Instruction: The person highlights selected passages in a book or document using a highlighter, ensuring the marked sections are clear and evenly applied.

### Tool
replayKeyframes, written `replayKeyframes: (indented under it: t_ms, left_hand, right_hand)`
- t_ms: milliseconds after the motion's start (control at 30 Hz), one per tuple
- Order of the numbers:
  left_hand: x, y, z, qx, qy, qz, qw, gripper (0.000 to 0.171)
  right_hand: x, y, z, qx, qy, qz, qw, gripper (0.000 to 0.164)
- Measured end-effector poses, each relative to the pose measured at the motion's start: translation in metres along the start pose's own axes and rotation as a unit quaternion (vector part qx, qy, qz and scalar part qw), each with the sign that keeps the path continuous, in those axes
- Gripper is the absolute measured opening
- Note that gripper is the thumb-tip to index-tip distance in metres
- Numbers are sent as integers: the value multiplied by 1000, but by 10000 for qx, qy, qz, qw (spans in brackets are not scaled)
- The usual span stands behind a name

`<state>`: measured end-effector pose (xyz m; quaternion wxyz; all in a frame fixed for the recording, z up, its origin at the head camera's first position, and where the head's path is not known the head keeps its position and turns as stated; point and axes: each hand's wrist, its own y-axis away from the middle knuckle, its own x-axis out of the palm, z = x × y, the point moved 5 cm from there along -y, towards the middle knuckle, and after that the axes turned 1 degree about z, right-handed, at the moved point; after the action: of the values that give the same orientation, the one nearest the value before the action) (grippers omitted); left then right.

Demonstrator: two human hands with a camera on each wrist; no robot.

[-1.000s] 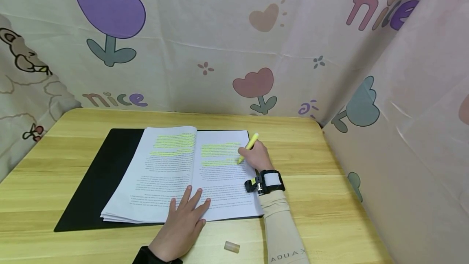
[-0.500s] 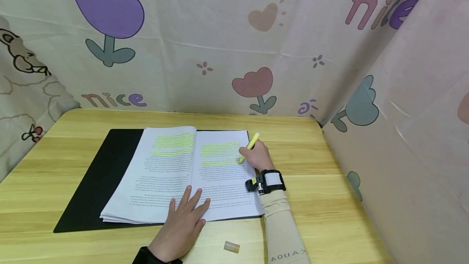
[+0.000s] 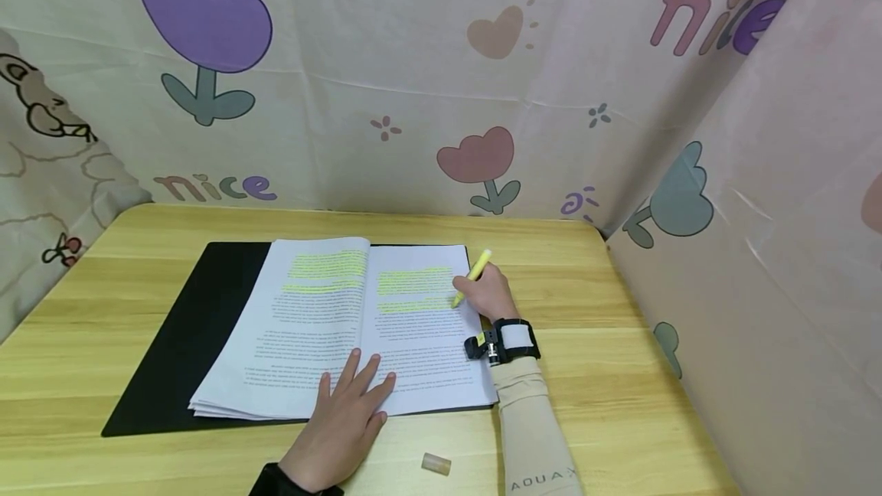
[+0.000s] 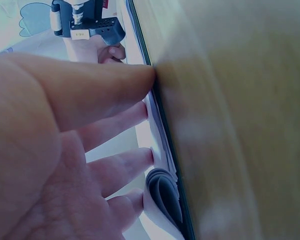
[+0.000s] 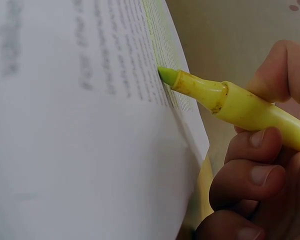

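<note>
My right hand [image 3: 491, 293] pinches a yellow highlighter [image 5: 260, 117] near the right edge of an open stack of printed pages [image 3: 427, 343]. In the right wrist view, the green-yellow tip [image 5: 167, 76] meets a line of text. Yellow bands mark lines in the upper part of both visible pages. Spread fingers of my left hand [image 3: 344, 412] rest on the lower pages by the middle fold. From the left wrist view, its thumb [image 4: 105, 85] lies at the pages' near edge, beside the curled fold of paper [image 4: 162, 195].
A black folder or mat [image 3: 172, 358] lies under the pages and sticks out at left. A small translucent cap [image 3: 436, 464] lies on the wooden table [image 3: 606, 404] near the front. Patterned cloth [image 3: 344, 44] hangs behind and at both sides.
My right hand and the highlighter have shifted slightly to the right along the line, and the yellow band reaches a little further. The left hand stays in place.
</note>
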<state>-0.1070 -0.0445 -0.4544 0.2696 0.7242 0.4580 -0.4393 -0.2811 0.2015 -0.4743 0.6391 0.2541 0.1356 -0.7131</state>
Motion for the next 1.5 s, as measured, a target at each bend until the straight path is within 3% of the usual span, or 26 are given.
replayKeyframes:
  t_ms: [567, 767, 867, 1000, 1067, 1133, 1267, 1367, 1500]
  left_hand:
    - [-1, 1, -1, 41, 31, 40, 10000, 41]
    - [-1, 1, 0, 22, -3, 61, 10000, 42]
    - [-1, 1, 0, 25, -52, 49, 10000, 42]
    - [-1, 1, 0, 23, -88, 41, 10000, 42]
    - [-1, 1, 0, 17, -96, 64, 9999, 42]
    - [-1, 0, 0, 24, -110, 86, 9999, 42]
    - [-2, 0, -1, 52, -111, 151, 9998, 43]
    - [-2, 0, 0, 66, -125, 168, 9998, 43]
    - [-2, 1, 1, 48, -122, 184, 9997, 43]
  right_hand:
    - [-6, 1, -1, 76, 19, -113, 9999, 27]
    - [-6, 3, -4, -372, -548, -157, 9977, 24]
    - [2, 3, -2, -599, -1379, 103, 9886, 21]
    - [25, 7, 9, -497, -2465, 865, 9640, 20]
    - [40, 10, 16, -422, -2652, 1191, 9559, 21]
    - [54, 13, 24, -446, -2557, 1375, 9559, 20]
    - [73, 18, 34, -613, -1931, 1371, 9696, 23]
    - [78, 20, 36, -773, -1554, 1257, 9768, 23]
    - [80, 21, 35, -920, -1315, 1281, 9787, 25]
